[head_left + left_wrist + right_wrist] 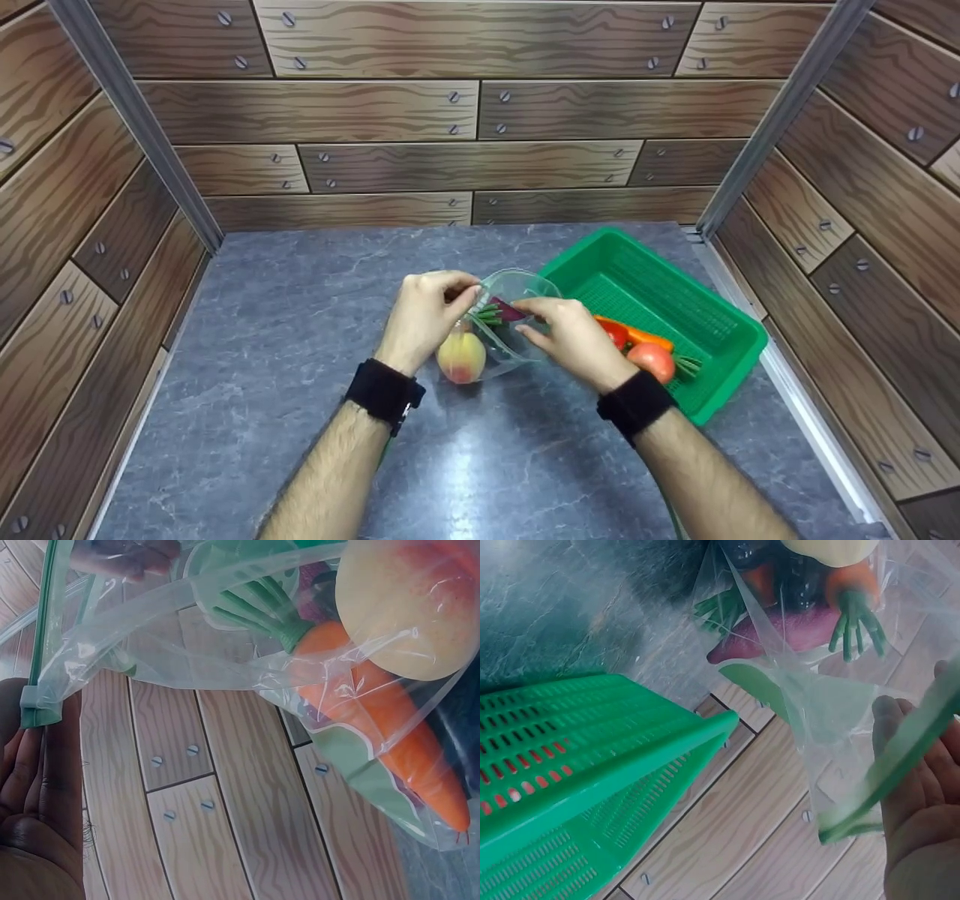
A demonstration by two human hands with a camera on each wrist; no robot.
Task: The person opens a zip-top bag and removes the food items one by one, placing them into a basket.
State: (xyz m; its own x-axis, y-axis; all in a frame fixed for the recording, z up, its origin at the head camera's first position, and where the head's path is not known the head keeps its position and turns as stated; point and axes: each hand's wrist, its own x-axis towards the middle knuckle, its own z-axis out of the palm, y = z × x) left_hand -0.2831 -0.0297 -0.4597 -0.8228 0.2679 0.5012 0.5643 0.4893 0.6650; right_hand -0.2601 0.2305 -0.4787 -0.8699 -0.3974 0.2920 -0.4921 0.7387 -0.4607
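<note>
A clear zip bag (514, 352) with green edging stands between the two hands. Its contents include a peach (461, 358), a carrot (397, 724) with green leaf stubs, and a purple vegetable (802, 631). Dark items show only partly behind them. At the bag's upper left edge, my left hand (431, 311) pinches the rim by the slider (36, 701). My right hand (574, 334) is at the bag's mouth, thumb and index finger apart. The bag's green strip (915, 754) crosses in front of its fingers in the right wrist view.
On the right stands a green plastic basket (720, 315), angled on the grey marbled table (300, 322). Inside it lie a tomato (651, 362), an orange carrot (637, 337) and a red item, partly behind my right hand. Wood-patterned walls (375, 112) enclose the table.
</note>
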